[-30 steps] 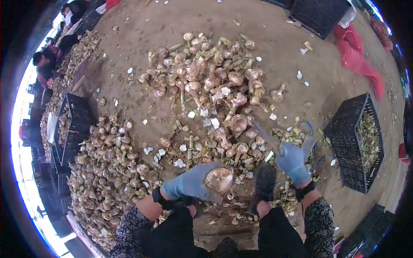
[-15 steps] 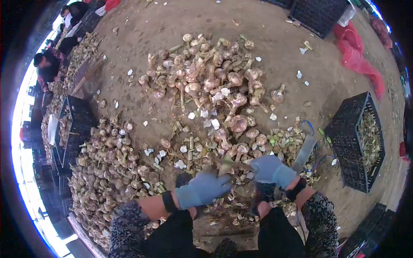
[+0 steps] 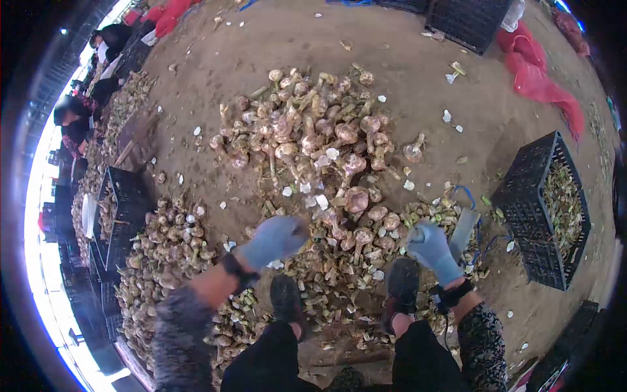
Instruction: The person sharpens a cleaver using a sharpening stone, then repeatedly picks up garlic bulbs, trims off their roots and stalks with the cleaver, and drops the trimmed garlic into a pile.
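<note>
In head view: grey-blue gloved left hand [image 3: 277,240], fingers too blurred to tell; matching right hand [image 3: 431,247], fingers curled, contents unclear; stalked whitish-purple garlic bulbs [image 3: 307,124], apparently untrimmed, mid brown earthen floor [image 3: 418,72]; round bulbs [image 3: 171,240], seemingly already trimmed, toward its left edge.

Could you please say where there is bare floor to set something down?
Bare brown floor lies between the central heap of stemmed, purplish garlic bulbs and the black plastic crate at right, and beyond that heap, with scattered white flakes and one bulb. Around the blue-gloved left hand and right hand, loose bulbs and pale trimmings crowd the floor.
</note>
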The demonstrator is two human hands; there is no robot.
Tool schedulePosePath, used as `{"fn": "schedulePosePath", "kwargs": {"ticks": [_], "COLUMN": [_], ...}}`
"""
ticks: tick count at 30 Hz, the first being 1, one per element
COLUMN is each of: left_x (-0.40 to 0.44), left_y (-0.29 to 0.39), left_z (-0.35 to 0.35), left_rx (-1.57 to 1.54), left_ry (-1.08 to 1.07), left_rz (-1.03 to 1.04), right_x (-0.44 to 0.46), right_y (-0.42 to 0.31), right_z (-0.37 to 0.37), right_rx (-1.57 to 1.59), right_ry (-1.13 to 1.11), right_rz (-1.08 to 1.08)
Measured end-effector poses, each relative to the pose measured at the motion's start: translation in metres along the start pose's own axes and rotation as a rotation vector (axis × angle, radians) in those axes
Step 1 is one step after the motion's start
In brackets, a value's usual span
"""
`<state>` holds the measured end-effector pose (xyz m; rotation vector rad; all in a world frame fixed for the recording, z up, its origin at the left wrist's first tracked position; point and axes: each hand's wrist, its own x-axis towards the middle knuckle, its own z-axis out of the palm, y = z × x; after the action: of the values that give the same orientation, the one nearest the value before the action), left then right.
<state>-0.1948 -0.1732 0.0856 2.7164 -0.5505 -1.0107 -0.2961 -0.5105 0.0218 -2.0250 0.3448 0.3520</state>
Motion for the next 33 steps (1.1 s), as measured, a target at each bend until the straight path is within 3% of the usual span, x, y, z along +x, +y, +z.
{"fn": "schedulePosePath", "kwargs": {"ticks": [3, 5, 6, 8, 9, 11, 12, 14, 16, 20, 22, 23, 24, 26, 27, 28, 30, 31, 33], "left_x": [0.084, 0.096, 0.092, 0.075, 0.078, 0.083, 0.091, 0.123, 0.134, 0.138, 0.132, 0.119, 0.104, 0.081, 0.061, 0.032, 0.002, -0.003, -0.012], "left_y": [0.019, 0.047, 0.058, 0.085, 0.094, 0.117, 0.119, 0.11, 0.086, 0.059, 0.035, 0.029, 0.022, 0.016, 0.024, 0.041, 0.06, 0.069, 0.066], "left_z": [0.048, 0.041, 0.034, -0.004, -0.002, 0.004, 0.01, 0.038, 0.059, 0.066, 0.069, 0.076, 0.083, 0.088, 0.074, 0.048, 0.024, 0.022, 0.028], "left_rx": [-0.214, -0.361, -0.368, -0.451, -0.449, -0.246, -0.24, -0.03, -0.025, 0.079, -0.5, -0.67, -0.663, -1.059, -1.06, -1.217, -1.37, -1.557, -1.544], "left_ry": [0.177, 0.721, 0.704, 1.0, 1.002, 0.788, 0.795, 0.135, 0.138, 0.102, 0.063, 0.271, 0.261, 0.067, 0.073, -0.079, -0.232, -0.212, -0.13], "left_rz": [-0.099, -0.137, -0.134, 0.157, 0.159, 0.505, 0.5, 0.066, 0.012, -0.027, 0.004, 0.109, 0.094, 0.146, 0.145, 0.237, 0.33, 0.115, 0.035], "right_x": [-0.002, -0.009, -0.014, -0.013, -0.012, -0.005, 0.0, 0.007, 0.005, -0.002, -0.01, -0.014, -0.018, -0.016, -0.015, -0.016, -0.022, -0.022, -0.027], "right_y": [0.002, -0.003, 0.0, 0.006, 0.016, 0.035, 0.04, 0.04, 0.045, 0.033, 0.003, 0.004, 0.0, -0.019, -0.027, -0.036, -0.057, -0.066, -0.076], "right_z": [0.001, 0.002, 0.001, 0.0, 0.002, 0.009, 0.012, 0.018, 0.021, 0.017, 0.013, 0.023, 0.03, 0.036, 0.042, 0.048, 0.057, 0.058, 0.064], "right_rx": [-0.074, -0.103, -0.106, -0.172, -0.033, -0.009, 0.009, 0.159, 0.305, 0.096, -0.294, -0.294, -0.281, -0.372, -0.422, -0.424, -0.481, -0.473, -0.469], "right_ry": [-0.041, -0.002, -0.002, 0.032, -0.012, 0.028, 0.066, 0.074, 0.086, 0.044, 0.012, 0.111, 0.1, 0.026, -0.076, -0.077, -0.04, -0.079, -0.099], "right_rz": [-0.047, -0.077, -0.059, -0.045, 0.07, 0.033, -0.001, 0.025, 0.079, 0.059, -0.006, -0.133, -0.127, -0.346, -0.33, -0.336, -0.512, -0.578, -0.58]}}
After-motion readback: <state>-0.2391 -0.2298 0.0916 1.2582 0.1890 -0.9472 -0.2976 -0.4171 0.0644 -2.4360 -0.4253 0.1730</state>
